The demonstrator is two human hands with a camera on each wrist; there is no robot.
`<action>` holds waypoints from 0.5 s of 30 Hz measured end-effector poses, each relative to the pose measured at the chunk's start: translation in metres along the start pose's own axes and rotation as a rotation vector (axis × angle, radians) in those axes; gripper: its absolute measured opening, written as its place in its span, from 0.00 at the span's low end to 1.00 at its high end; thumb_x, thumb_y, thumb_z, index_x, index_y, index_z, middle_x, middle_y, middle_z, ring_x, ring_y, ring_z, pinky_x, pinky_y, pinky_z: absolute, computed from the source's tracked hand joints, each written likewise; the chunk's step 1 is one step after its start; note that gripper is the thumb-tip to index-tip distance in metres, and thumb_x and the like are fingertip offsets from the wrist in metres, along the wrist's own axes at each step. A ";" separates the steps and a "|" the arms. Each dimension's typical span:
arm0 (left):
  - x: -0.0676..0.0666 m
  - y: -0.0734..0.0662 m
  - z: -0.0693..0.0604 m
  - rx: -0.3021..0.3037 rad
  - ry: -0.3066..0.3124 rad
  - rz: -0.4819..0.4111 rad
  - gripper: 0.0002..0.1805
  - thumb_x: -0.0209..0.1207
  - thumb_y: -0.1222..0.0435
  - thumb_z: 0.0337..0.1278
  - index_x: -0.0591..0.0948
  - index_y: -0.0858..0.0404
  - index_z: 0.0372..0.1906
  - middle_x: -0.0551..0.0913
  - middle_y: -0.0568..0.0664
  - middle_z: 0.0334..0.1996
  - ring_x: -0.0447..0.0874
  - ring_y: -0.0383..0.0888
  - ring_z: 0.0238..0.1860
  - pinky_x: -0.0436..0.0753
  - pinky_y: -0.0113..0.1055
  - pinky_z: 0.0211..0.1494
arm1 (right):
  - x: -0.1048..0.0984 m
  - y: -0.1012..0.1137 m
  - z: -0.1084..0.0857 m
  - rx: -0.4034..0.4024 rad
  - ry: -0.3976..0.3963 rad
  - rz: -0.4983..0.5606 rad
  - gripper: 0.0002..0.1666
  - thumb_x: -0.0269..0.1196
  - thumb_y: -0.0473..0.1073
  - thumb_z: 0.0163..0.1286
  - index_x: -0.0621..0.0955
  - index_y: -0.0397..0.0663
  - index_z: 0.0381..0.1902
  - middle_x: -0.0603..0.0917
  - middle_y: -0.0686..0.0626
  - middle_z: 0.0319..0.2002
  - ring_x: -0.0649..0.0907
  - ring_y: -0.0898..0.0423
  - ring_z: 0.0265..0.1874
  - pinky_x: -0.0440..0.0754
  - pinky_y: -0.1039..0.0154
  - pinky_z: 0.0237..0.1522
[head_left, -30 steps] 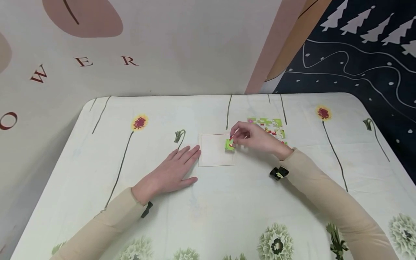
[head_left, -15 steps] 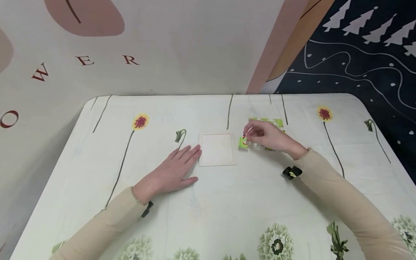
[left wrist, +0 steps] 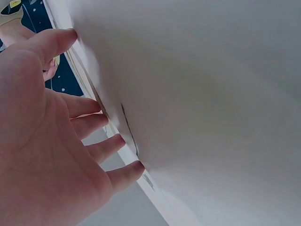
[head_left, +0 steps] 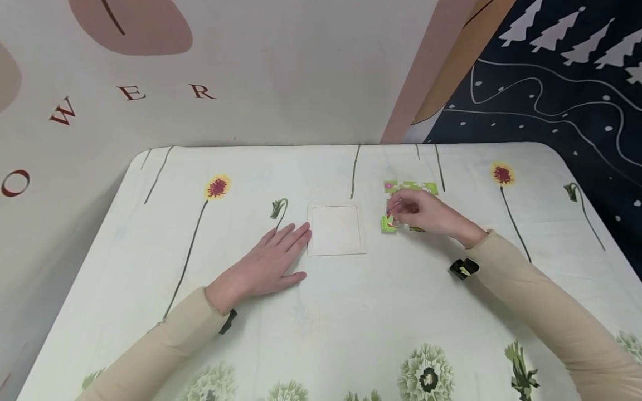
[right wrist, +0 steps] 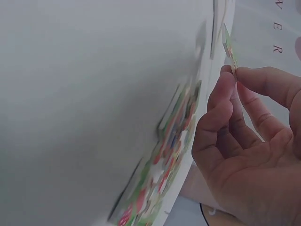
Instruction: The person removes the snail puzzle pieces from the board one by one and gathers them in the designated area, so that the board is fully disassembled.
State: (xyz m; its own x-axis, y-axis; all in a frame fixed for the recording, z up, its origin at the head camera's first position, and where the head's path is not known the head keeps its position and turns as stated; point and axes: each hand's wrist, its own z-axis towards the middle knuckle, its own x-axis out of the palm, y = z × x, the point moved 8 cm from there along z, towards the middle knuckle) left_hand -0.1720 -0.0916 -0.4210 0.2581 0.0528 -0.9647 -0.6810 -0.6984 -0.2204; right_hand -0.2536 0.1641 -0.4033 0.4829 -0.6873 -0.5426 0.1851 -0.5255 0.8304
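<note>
My right hand (head_left: 423,211) pinches a green puzzle piece (head_left: 387,224) between thumb and fingertips. In the right wrist view, the puzzle piece (right wrist: 228,44) is tilted up, above the table. Close by on the table lies a group of green and red puzzle pieces (head_left: 423,187), partly covered by the right hand; in the right wrist view these pieces (right wrist: 164,160) are raised a little off the cloth. Left of them is a square pale puzzle frame (head_left: 335,229) with nothing inside. My left hand (head_left: 261,264) rests palm down, fingers straight, fingertips at the frame's left edge.
A white cloth (head_left: 321,323) printed with flowers covers the table. Its far edge meets a light wall (head_left: 301,100) with red letters. To the right, a dark panel (head_left: 567,111) with white trees borders the table.
The right hand has moved right with the puzzle piece, from over the frame's right side to the group of pieces. The left hand has stayed in place.
</note>
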 end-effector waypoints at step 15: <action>0.001 0.001 0.000 -0.013 0.015 -0.005 0.44 0.56 0.49 0.64 0.54 0.70 0.74 0.51 0.59 0.75 0.48 0.59 0.73 0.52 0.57 0.71 | -0.005 -0.012 -0.005 0.033 -0.006 -0.041 0.09 0.60 0.29 0.65 0.80 0.38 0.43 0.82 0.43 0.38 0.79 0.50 0.37 0.76 0.67 0.32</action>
State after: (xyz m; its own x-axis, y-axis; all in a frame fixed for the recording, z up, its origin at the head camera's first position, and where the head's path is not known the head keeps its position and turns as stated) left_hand -0.1726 -0.0919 -0.4218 0.2716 0.0453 -0.9614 -0.6705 -0.7077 -0.2227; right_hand -0.2544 0.1763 -0.4096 0.4706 -0.6675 -0.5771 0.1766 -0.5695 0.8028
